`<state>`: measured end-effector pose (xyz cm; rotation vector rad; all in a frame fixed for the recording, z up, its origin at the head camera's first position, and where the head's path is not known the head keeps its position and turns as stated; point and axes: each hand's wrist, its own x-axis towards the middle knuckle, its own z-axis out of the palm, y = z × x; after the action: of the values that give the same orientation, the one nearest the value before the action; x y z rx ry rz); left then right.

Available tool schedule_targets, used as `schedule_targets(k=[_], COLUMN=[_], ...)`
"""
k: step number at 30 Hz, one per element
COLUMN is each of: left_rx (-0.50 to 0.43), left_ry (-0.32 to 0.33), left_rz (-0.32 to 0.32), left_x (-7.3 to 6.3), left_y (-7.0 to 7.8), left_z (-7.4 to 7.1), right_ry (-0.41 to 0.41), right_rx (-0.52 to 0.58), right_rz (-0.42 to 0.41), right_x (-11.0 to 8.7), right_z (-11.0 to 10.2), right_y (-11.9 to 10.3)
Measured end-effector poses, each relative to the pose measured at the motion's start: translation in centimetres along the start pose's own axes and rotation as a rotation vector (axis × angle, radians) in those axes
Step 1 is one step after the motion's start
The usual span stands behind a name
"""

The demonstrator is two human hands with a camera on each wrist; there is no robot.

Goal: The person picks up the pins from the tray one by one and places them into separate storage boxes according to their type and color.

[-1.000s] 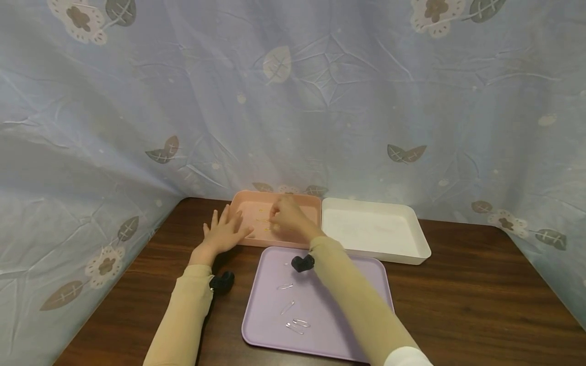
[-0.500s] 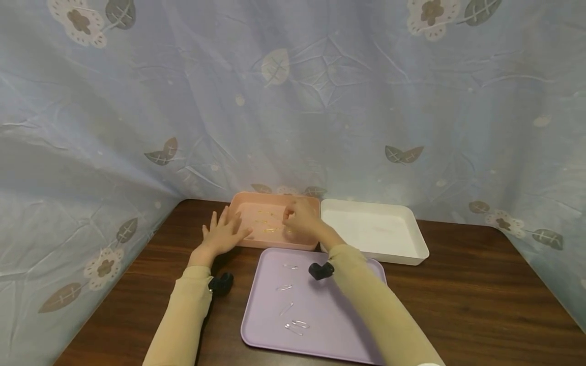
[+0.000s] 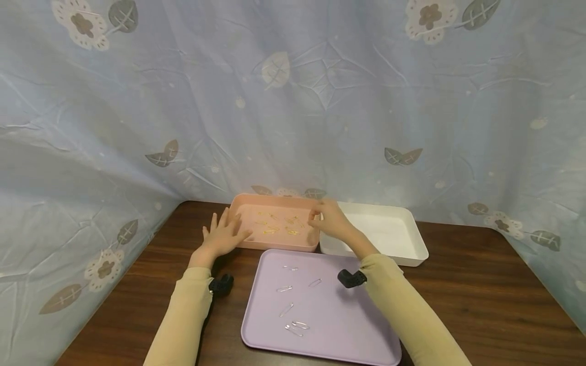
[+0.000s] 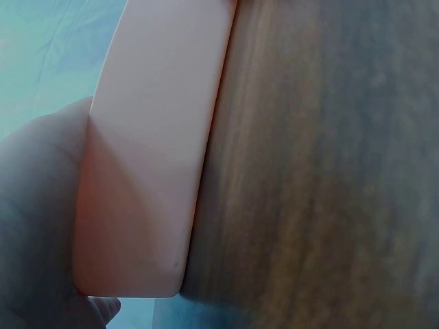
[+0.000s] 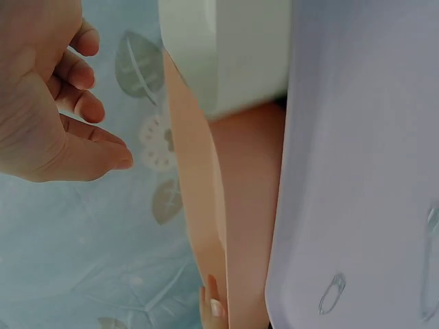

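Note:
My left hand (image 3: pixel 221 236) rests at the left end of a pink tray (image 3: pixel 274 245), with its fingers spread. Gold safety pins (image 3: pixel 292 233) lie scattered inside that tray. My right hand (image 3: pixel 333 219) is raised over the spot where the pink and white trays meet. In the right wrist view its fingers (image 5: pixel 82 106) bend loosely near the thumb, and nothing shows between them. A purple tray (image 3: pixel 348 325) sits in front, with several silver safety pins (image 3: pixel 300 325) mostly on its left half.
A white tray (image 3: pixel 373 236) stands against the right side of the pink one. The trays are on a dark wooden table (image 3: pixel 476 284). A floral curtain (image 3: pixel 320 127) hangs behind and at the left of the table.
My right hand has moved right from over the pink tray toward the white one, uncovering more gold pins and another silver pin. The left hand has stayed in place.

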<state>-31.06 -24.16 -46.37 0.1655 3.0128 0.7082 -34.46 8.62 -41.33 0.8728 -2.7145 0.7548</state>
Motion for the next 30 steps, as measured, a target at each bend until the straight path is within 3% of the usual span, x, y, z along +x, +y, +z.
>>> schedule_targets(k=[12, 19, 30], left_rx=[-0.001, 0.001, -0.004], left_ry=[0.002, 0.005, 0.008], left_rz=[-0.002, -0.005, -0.005], left_x=[0.0, -0.1, -0.3], left_y=[0.0, 0.0, 0.2], left_z=[0.0, 0.0, -0.1], right_ry=[0.064, 0.159, 0.38], right_rx=[0.027, 0.007, -0.266], right_rz=[0.031, 0.045, 0.104], right_x=[-4.4, -7.3, -11.6], right_z=[-3.7, -4.9, -6.1], right_y=[2.3, 3.5, 5.6])
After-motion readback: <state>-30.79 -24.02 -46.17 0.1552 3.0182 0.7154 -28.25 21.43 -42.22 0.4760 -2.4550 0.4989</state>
